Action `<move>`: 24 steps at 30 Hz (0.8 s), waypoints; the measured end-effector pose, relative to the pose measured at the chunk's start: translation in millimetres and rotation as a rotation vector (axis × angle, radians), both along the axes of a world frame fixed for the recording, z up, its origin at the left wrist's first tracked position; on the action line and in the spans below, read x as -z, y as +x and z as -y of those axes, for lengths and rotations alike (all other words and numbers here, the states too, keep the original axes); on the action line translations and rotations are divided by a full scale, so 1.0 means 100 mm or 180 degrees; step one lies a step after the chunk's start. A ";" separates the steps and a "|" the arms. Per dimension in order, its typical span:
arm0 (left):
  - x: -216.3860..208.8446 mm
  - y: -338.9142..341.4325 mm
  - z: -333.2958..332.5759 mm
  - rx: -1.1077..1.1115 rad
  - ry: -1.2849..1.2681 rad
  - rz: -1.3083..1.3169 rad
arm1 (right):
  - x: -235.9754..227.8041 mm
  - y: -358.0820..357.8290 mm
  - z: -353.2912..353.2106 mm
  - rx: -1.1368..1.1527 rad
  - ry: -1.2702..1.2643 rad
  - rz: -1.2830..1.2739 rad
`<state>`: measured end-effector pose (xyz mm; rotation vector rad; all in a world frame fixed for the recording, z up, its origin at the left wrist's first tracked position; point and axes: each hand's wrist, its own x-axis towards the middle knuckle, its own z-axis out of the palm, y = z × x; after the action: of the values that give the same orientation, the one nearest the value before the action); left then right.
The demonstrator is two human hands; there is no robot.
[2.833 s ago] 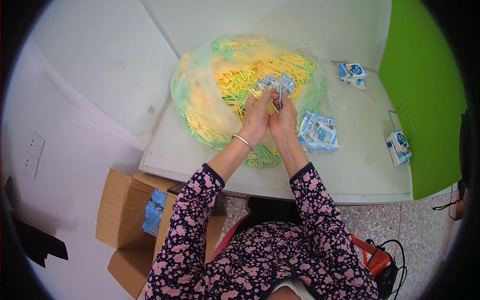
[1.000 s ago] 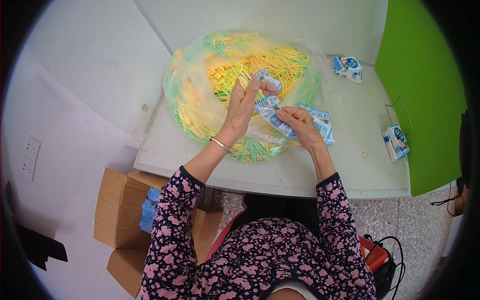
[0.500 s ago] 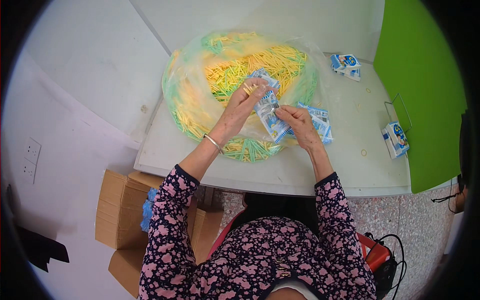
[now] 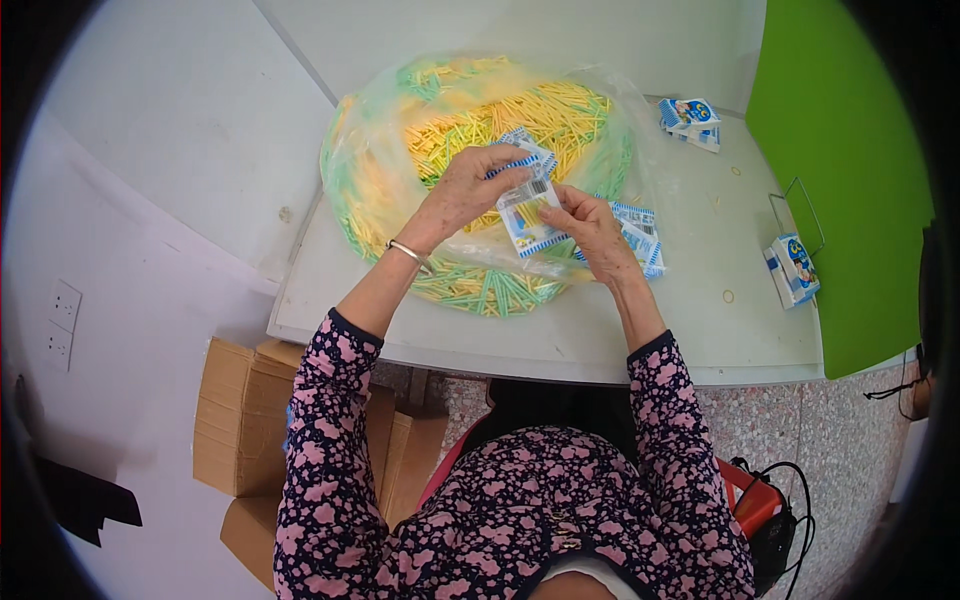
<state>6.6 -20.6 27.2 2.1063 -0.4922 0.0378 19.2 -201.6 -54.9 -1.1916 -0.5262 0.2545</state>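
Both hands hold one small blue-and-white plastic packet [image 4: 530,228] above a big clear bag. Yellow sticks show through its lower part. My left hand [image 4: 468,192] pinches the packet's upper end, fingers closed. My right hand [image 4: 592,235] grips its right edge between thumb and fingers. The open bag [image 4: 640,130] below is heaped with thin yellow and green sticks [image 4: 555,110]. Another blue-and-white packet [image 4: 528,143] lies on the sticks just beyond my left fingers. More packets [image 4: 642,240] lie beside my right hand, partly covered by it.
Bundled packets [image 4: 690,122] lie at the table's back right. Another bundle [image 4: 792,270] leans by a wire stand [image 4: 797,205] at the green panel [image 4: 840,180]. Rubber bands [image 4: 728,296] lie on the white table [image 4: 690,340]. Cardboard boxes [image 4: 228,420] stand below left.
The yellow sticks that stuck out of my left fingers now show inside the packet. The packet has turned more upright and moved slightly away from me, and my left hand has shifted to its top.
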 end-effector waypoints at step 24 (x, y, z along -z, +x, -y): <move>0.79 0.16 -0.26 -0.0147 0.2642 0.1614 | 0.07 0.00 0.24 -0.0085 0.0403 -0.0809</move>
<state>22.8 5.9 -52.1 2.9338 -0.8640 0.4748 19.5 -225.6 -61.5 -1.0123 -0.3309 0.3844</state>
